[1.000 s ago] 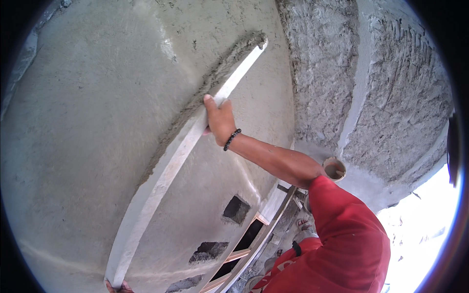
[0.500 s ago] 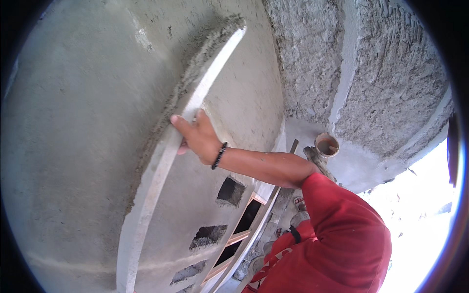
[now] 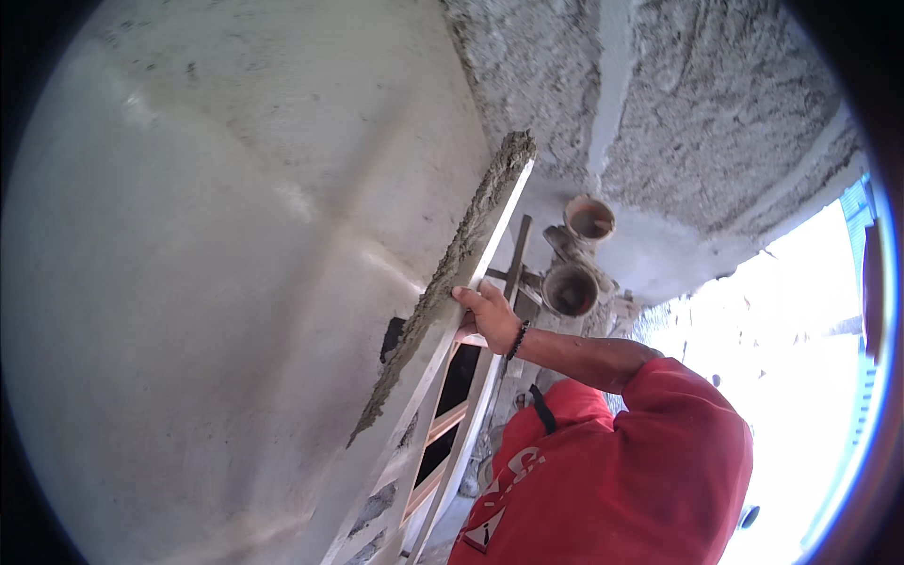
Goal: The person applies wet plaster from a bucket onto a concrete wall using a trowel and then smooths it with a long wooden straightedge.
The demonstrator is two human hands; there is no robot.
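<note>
My right hand (image 3: 490, 315) grips a long, pale straightedge (image 3: 414, 414), thumb on its near face and fingers wrapped behind. Wet grey mortar (image 3: 452, 259) is heaped along its left edge, from the far tip to past the middle. The board slants from the lower edge up to the right, in front of a smooth grey plastered wall (image 3: 217, 282). From this view I cannot tell whether it touches the wall. A black beaded bracelet (image 3: 517, 340) is on my right wrist. My left hand is out of view, and so is the board's lower end.
Two mortar-stained buckets (image 3: 571, 289) stand beyond my hand, close to a wooden bar (image 3: 517, 256). A rough plastered wall (image 3: 734, 122) rises at upper right. Wooden framing (image 3: 447, 424) with dark gaps lies beside the board. Bright daylight comes in at right.
My right hand and the straightedge have shifted right and down in the picture. The board now covers most of the square wall holes. A second bucket has come into view.
</note>
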